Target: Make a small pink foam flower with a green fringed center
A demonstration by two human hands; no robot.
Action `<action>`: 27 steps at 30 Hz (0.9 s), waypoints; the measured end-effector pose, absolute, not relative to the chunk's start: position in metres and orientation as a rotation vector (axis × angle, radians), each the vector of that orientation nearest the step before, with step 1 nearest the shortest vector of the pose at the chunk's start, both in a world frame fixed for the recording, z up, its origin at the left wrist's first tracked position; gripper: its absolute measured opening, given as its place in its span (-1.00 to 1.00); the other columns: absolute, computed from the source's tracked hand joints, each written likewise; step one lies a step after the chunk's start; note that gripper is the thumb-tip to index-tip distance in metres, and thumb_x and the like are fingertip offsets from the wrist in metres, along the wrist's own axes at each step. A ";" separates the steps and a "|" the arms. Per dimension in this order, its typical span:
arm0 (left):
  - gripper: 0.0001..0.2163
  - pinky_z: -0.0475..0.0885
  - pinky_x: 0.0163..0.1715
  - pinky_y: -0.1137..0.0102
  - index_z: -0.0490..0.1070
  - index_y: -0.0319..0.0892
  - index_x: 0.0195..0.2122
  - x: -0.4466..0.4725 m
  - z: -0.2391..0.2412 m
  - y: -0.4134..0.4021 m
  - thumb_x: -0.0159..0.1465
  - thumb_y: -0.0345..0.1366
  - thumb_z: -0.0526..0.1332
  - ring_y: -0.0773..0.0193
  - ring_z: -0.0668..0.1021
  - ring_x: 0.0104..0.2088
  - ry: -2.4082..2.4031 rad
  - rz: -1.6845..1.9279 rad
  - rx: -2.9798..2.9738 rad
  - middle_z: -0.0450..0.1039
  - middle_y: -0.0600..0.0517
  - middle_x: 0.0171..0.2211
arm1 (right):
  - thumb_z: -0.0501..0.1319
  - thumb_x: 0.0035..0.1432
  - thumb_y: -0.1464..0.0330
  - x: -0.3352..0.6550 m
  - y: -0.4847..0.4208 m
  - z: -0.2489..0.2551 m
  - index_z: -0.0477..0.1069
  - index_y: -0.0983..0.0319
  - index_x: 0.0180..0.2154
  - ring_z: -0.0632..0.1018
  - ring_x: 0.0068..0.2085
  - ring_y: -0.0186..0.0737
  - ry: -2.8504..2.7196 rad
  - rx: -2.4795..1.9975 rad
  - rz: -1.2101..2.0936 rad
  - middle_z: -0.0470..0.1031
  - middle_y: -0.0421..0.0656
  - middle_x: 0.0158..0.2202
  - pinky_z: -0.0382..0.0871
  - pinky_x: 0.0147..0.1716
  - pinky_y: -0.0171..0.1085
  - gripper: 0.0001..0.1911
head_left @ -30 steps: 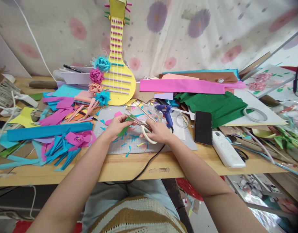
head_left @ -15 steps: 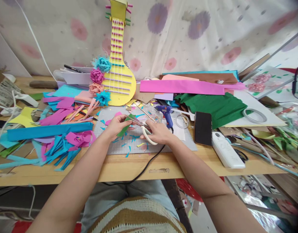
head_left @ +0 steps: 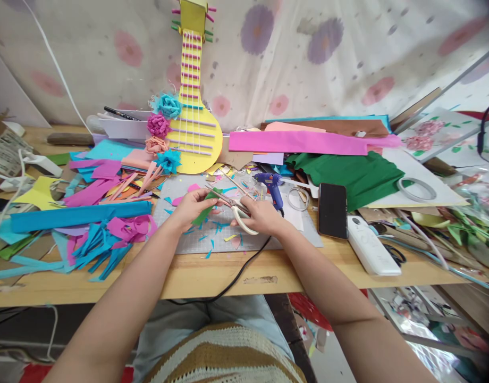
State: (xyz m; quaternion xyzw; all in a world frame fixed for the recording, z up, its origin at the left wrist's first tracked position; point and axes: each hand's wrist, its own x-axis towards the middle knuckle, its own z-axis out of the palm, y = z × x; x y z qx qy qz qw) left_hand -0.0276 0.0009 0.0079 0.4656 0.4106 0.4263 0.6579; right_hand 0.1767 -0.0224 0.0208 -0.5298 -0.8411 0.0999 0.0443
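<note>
My left hand (head_left: 188,210) pinches a small piece of green crepe paper (head_left: 203,214) above the grey cutting mat (head_left: 180,246). White-handled scissors (head_left: 244,222) are in my right hand (head_left: 263,215), with fingers wrapped about the handle loops. Their blades point left and lie at the green paper's upper end, close to my left fingertips. Just beyond my right hand a blue glue gun (head_left: 273,189) rests on the mat. Small blue, yellow and pink paper scraps are scattered beneath both hands.
A yellow paper guitar (head_left: 200,138) with paper flowers leans at the back. Crepe strips (head_left: 81,215) pile up on the left. To the right are a phone (head_left: 332,210), a white power strip-like block (head_left: 372,246) and green crepe paper (head_left: 352,178). A black cable (head_left: 244,268) crosses the front edge.
The scissor blades have shifted slightly against the green paper and look a little more apart. Both hands stay almost in the same place.
</note>
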 end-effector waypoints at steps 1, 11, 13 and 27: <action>-0.73 0.48 -0.34 0.37 0.46 -0.25 -0.38 -0.028 0.008 0.001 -0.12 -0.28 0.38 0.28 0.54 -0.36 0.931 0.967 1.057 0.51 0.03 -0.41 | 0.01 0.03 -0.14 0.177 -0.023 0.021 0.25 0.23 -0.24 0.48 -0.36 -0.18 -2.579 -1.616 0.321 0.47 -0.11 -0.35 0.04 -0.45 -0.34 -0.43; -0.74 0.49 -0.33 0.34 0.44 -0.24 -0.40 -0.028 0.005 0.002 -0.13 -0.28 0.38 0.28 0.53 -0.37 0.939 0.988 1.061 0.48 0.06 -0.44 | 0.03 0.03 -0.11 0.174 -0.024 0.022 0.24 0.22 -0.23 0.50 -0.34 -0.16 -2.598 -1.627 0.287 0.49 -0.10 -0.30 0.04 -0.46 -0.33 -0.46; -0.74 0.49 -0.34 0.35 0.44 -0.24 -0.40 -0.028 0.004 0.002 -0.12 -0.29 0.38 0.29 0.53 -0.37 0.936 0.987 1.063 0.48 0.06 -0.44 | 0.01 0.05 -0.11 0.174 -0.023 0.021 0.24 0.22 -0.23 0.50 -0.35 -0.16 -2.596 -1.617 0.266 0.49 -0.10 -0.32 0.04 -0.46 -0.33 -0.46; -0.73 0.48 -0.29 0.33 0.45 -0.25 -0.40 -0.029 0.004 0.003 -0.12 -0.26 0.38 0.28 0.53 -0.36 0.937 0.976 1.064 0.50 0.05 -0.43 | -0.02 0.04 -0.14 0.175 -0.023 0.019 0.23 0.22 -0.19 0.51 -0.31 -0.12 -2.629 -1.600 0.319 0.48 -0.07 -0.27 0.06 -0.46 -0.32 -0.41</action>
